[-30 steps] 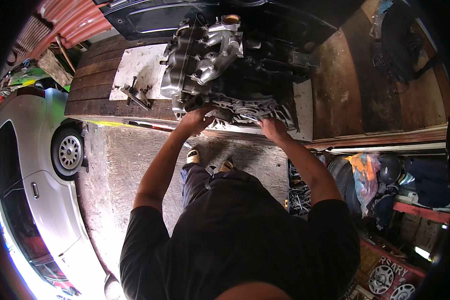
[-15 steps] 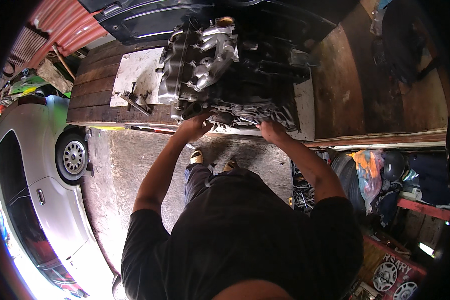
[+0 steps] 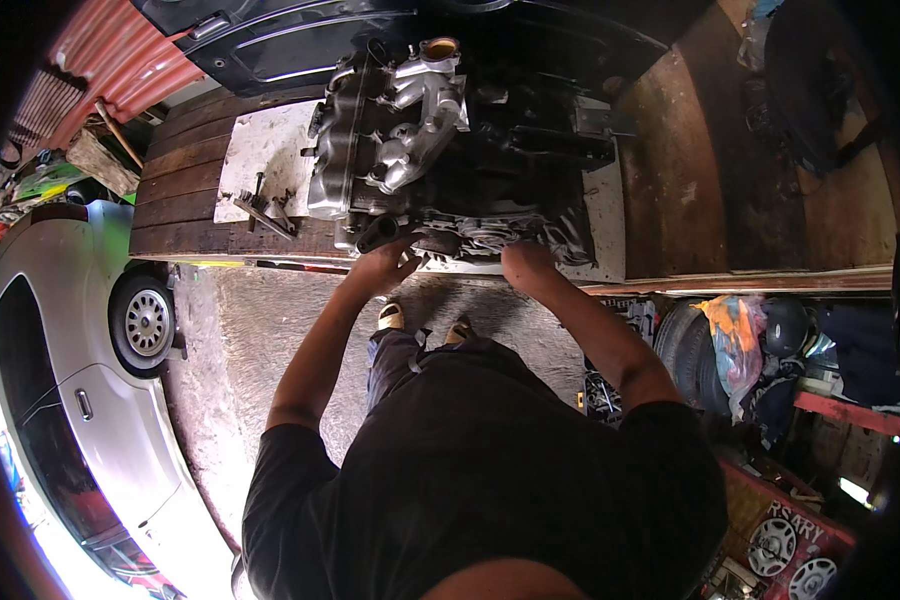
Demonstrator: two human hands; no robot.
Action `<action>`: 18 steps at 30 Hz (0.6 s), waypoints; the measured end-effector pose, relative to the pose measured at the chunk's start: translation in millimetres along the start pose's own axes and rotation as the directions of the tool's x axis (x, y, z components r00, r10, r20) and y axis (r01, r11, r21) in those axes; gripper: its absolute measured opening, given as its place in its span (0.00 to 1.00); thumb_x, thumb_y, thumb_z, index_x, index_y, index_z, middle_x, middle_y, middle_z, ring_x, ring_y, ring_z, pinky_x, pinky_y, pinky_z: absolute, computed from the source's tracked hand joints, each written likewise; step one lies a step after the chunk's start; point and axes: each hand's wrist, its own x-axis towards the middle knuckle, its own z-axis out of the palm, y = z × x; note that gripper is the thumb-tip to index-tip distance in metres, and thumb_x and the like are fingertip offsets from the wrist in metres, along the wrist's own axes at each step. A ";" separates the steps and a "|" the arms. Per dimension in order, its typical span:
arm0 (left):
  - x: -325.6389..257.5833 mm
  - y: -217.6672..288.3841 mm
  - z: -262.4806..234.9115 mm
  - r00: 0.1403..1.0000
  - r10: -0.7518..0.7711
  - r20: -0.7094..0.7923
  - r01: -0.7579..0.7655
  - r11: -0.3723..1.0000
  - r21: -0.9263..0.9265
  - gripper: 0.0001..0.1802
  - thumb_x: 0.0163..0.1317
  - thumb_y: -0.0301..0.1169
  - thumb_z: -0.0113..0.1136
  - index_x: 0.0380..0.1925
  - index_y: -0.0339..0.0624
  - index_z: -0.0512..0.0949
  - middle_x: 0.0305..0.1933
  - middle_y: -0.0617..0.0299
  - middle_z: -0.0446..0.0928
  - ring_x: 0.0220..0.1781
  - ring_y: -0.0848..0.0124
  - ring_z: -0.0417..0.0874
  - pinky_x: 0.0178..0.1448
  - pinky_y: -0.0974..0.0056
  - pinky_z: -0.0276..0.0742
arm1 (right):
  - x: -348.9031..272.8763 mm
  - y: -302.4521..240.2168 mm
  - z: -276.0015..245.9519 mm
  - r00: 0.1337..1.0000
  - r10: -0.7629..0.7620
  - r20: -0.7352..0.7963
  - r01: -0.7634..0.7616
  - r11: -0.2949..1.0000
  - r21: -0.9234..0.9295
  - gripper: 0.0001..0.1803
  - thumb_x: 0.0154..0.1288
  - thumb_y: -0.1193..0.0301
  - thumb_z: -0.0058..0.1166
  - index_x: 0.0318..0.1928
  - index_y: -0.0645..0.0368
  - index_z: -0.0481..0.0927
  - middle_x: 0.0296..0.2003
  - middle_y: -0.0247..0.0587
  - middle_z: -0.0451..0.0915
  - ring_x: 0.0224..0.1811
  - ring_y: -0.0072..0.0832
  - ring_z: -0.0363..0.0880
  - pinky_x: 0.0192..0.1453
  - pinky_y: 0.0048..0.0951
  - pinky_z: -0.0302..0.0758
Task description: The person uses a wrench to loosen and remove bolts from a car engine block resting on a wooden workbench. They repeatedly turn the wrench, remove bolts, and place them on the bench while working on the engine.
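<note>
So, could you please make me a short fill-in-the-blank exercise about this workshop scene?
1. The hand closer to the open dark pipe is the person's ____ hand.
2. The right hand is at the side of the engine that is ____ to the person, not farthest.
3. The bench has a top of ____ planks.
4. The plastic bag with orange patches is on the person's ____ side.

Missing words: left; nearest; wooden; right.

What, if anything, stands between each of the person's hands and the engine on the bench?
Nothing visible: the left hand and right hand are both at the near side of the engine, though exact contact is hard to tell. The loose metal parts lie off to the left, out of the way.
</note>
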 end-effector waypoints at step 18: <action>5.3 -5.5 13.9 0.992 0.033 -0.121 -0.026 0.998 0.059 0.25 0.59 0.42 0.55 0.58 0.57 0.70 0.57 0.57 0.74 0.46 0.52 0.81 0.52 0.53 0.75 | -14.1 6.9 30.5 0.973 0.026 -0.227 -0.019 0.999 0.035 0.08 0.54 0.74 0.50 0.28 0.64 0.82 0.29 0.52 0.81 0.32 0.45 0.82 0.35 0.43 0.79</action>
